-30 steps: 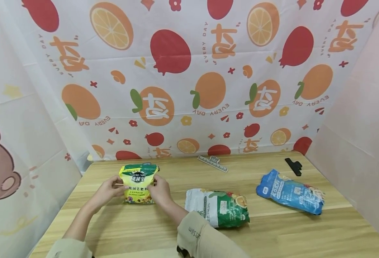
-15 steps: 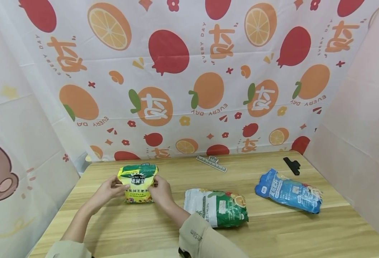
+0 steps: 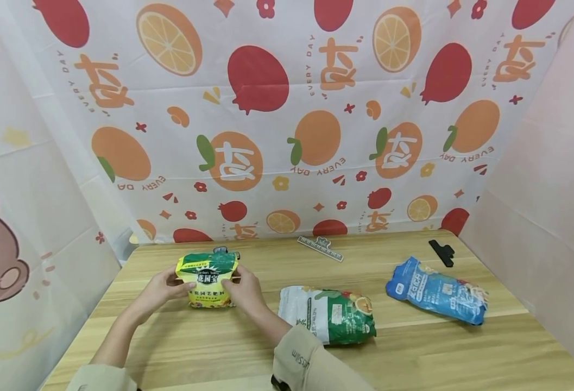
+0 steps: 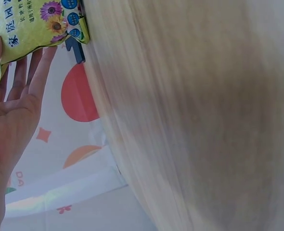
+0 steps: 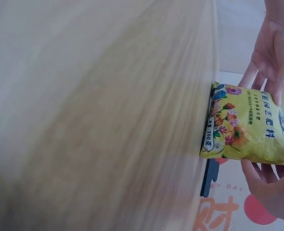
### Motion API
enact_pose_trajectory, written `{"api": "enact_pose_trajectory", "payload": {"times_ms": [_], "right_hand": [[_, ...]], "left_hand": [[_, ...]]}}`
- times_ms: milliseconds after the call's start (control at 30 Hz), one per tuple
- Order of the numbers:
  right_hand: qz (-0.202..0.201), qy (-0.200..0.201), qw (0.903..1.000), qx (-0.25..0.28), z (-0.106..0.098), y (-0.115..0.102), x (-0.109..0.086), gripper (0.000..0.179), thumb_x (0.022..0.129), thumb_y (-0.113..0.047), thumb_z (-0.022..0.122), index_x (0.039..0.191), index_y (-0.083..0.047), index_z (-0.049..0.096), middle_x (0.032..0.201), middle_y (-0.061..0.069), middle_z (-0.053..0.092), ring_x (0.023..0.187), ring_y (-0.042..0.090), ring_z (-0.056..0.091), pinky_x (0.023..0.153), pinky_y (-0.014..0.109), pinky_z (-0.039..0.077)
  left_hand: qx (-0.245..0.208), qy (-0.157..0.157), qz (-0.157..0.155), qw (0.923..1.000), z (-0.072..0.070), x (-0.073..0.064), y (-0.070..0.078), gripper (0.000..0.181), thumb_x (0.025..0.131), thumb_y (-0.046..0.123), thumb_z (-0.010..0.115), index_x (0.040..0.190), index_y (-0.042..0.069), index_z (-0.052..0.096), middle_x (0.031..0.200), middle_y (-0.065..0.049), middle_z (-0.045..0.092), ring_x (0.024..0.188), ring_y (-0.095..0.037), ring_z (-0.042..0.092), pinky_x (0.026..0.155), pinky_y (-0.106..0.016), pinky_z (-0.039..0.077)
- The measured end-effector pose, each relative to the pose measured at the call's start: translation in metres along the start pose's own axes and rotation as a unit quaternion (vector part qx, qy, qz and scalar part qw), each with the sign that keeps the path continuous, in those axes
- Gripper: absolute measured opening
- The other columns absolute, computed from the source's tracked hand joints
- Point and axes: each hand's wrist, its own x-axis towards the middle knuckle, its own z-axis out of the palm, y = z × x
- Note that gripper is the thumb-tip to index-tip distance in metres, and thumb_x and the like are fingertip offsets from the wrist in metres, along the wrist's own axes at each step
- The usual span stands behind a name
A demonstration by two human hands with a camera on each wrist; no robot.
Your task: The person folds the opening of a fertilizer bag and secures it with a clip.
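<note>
A yellow and green fertilizer bag [image 3: 208, 293] stands upright on the wooden table at the left, its green top bent forward toward me. My left hand [image 3: 162, 289] grips its left side and my right hand [image 3: 245, 289] its right side. Both thumbs lie on the printed front, and the fingers reach behind. In the left wrist view the fingers of the left hand [image 4: 17, 110] stretch behind the bag [image 4: 31, 29]. The right wrist view shows both hands at the sides of the bag [image 5: 248, 125], with its flowered lower end at the tabletop.
Behind the fertilizer bag is a dark clip [image 5: 209, 178]. A white and green bag [image 3: 335, 317] lies right of my right forearm, and a blue bag [image 3: 438, 293] farther right. A clear clip with a piano-key pattern [image 3: 320, 248] and a black clip [image 3: 442, 253] lie toward the back.
The top of the fertilizer bag has bent forward and down, so its printed front looks shorter. Both hands keep their hold at the sides. The other bags and clips have stayed put.
</note>
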Motion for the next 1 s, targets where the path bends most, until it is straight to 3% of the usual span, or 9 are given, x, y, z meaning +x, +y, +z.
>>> {"api": "enact_pose_trajectory", "payload": {"times_ms": [367,533,700,833,933,1000], "right_hand": [[0.0,-0.008,1.0,0.005,-0.001,0.003,0.001,0.013,0.083,-0.012,0.067,0.095,-0.008,0.063,0.089,-0.002,0.06,0.084,0.013,0.057,0.07,0.025,0.048],[-0.006,0.024,0.9992,0.031,-0.006,-0.006,0.003,0.027,0.082,-0.008,0.068,0.107,-0.005,0.057,0.092,0.0,0.059,0.086,0.016,0.058,0.071,0.026,0.049],[-0.024,0.054,0.9972,0.045,-0.01,-0.015,0.006,0.035,0.082,-0.008,0.067,0.116,-0.006,0.055,0.106,0.002,0.057,0.099,0.021,0.055,0.082,0.031,0.046],[-0.102,0.064,0.9916,-0.047,-0.013,-0.018,0.003,0.027,0.084,-0.009,0.066,0.111,-0.01,0.061,0.114,0.0,0.055,0.109,0.017,0.05,0.089,0.033,0.042],[-0.172,0.07,0.972,-0.143,-0.014,-0.018,-0.001,0.023,0.084,-0.009,0.066,0.107,-0.01,0.065,0.117,0.0,0.055,0.112,0.015,0.048,0.091,0.03,0.041],[-0.198,0.071,0.9606,-0.182,-0.014,-0.017,-0.002,0.022,0.084,-0.009,0.066,0.105,-0.01,0.066,0.116,-0.001,0.056,0.111,0.013,0.048,0.09,0.028,0.041]], "left_hand": [[0.006,-0.007,0.0,1.0,-0.002,-0.002,-0.001,0.055,0.087,0.013,0.064,0.128,-0.012,0.037,0.112,-0.027,0.052,0.1,-0.031,0.055,0.08,-0.039,0.049],[0.007,-0.011,0.001,0.9999,-0.002,-0.001,0.0,0.056,0.087,0.013,0.064,0.128,-0.012,0.037,0.114,-0.027,0.051,0.102,-0.031,0.053,0.081,-0.038,0.049],[0.015,-0.01,-0.002,0.9998,-0.001,-0.001,0.001,0.055,0.087,0.014,0.064,0.128,-0.012,0.038,0.112,-0.026,0.052,0.1,-0.03,0.054,0.081,-0.037,0.049],[0.018,-0.01,-0.007,0.9998,-0.001,-0.002,0.001,0.055,0.088,0.015,0.064,0.128,-0.011,0.038,0.112,-0.025,0.053,0.1,-0.029,0.055,0.079,-0.034,0.05],[0.017,-0.011,-0.008,0.9998,-0.001,-0.002,0.001,0.054,0.088,0.016,0.063,0.128,-0.011,0.038,0.112,-0.025,0.052,0.1,-0.029,0.054,0.079,-0.034,0.05],[0.014,-0.01,-0.009,0.9998,-0.001,-0.001,0.001,0.054,0.088,0.016,0.063,0.128,-0.011,0.038,0.112,-0.025,0.052,0.1,-0.028,0.055,0.08,-0.035,0.05]]}}
